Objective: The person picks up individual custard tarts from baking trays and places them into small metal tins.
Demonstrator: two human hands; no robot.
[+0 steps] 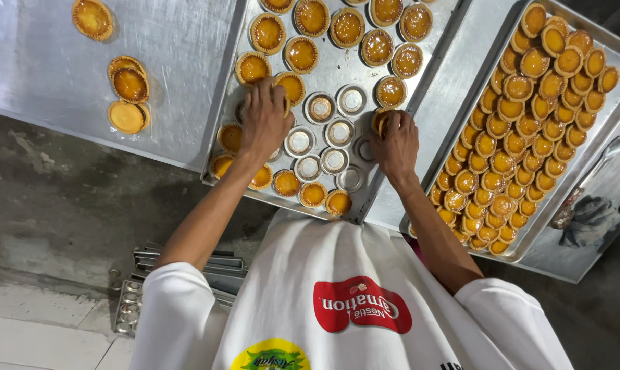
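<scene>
My left hand [264, 125] presses down on the middle metal tray [337, 68], its fingers closed over an egg tart in its tin [291, 87]. My right hand [396, 142] is at the tray's right edge and grips another golden tart [378, 118] by its rim. Between the hands lie several empty round metal tins [319, 107]. Baked tarts in tins [347, 27] fill the far part of the tray, and a few more [313, 194] line its near edge.
A second tray [601, 133] on the right is packed with several rows of tarts [522, 123] out of their tins. On the steel table [43, 62] to the left sit three loose tarts [129, 83]. Stacked metal moulds [145, 288] lie on the floor below.
</scene>
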